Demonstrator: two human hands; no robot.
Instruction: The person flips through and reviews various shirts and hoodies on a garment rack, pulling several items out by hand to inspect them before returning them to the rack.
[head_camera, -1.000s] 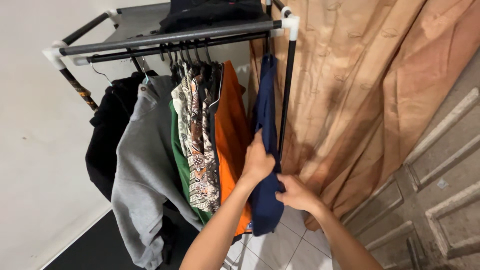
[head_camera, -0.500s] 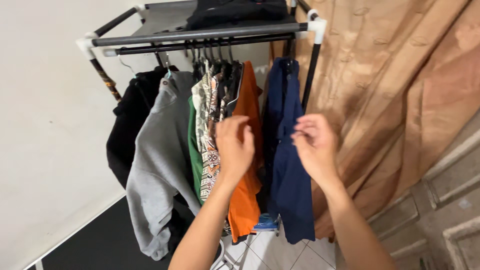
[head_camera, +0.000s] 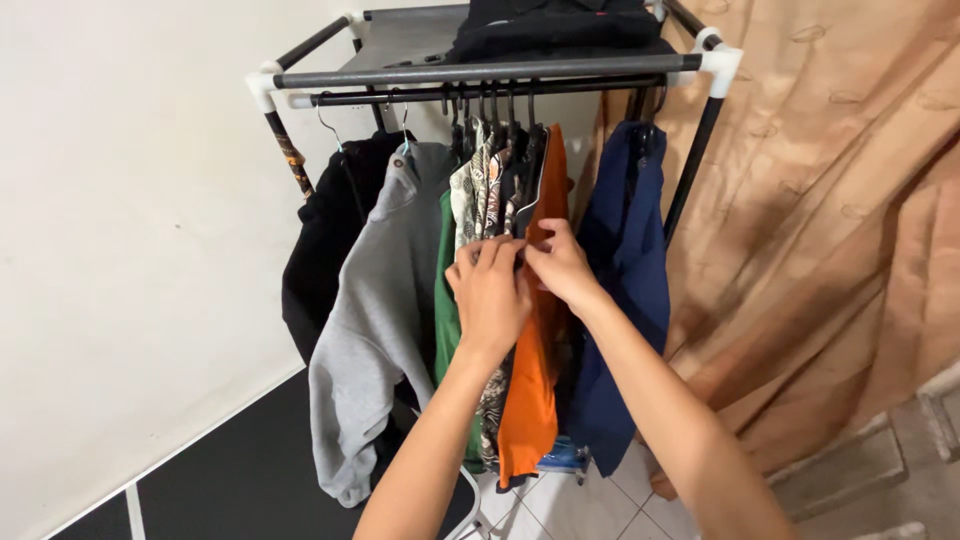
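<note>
Hands (head_camera: 490, 290) (head_camera: 562, 265) apparently pinch orange garment (head_camera: 535, 390), hanging lengthwise straight down; grip nearly closed.

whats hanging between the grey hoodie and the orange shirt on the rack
In the head view, a green garment and patterned shirts hang between the grey hoodie and the orange shirt.

Garments hang in a row from the rack's rail (head_camera: 480, 72); a folded pile (head_camera: 555, 25) sits on top, a curtain (head_camera: 830, 230) hangs right, a wall (head_camera: 120, 250) left.
</note>
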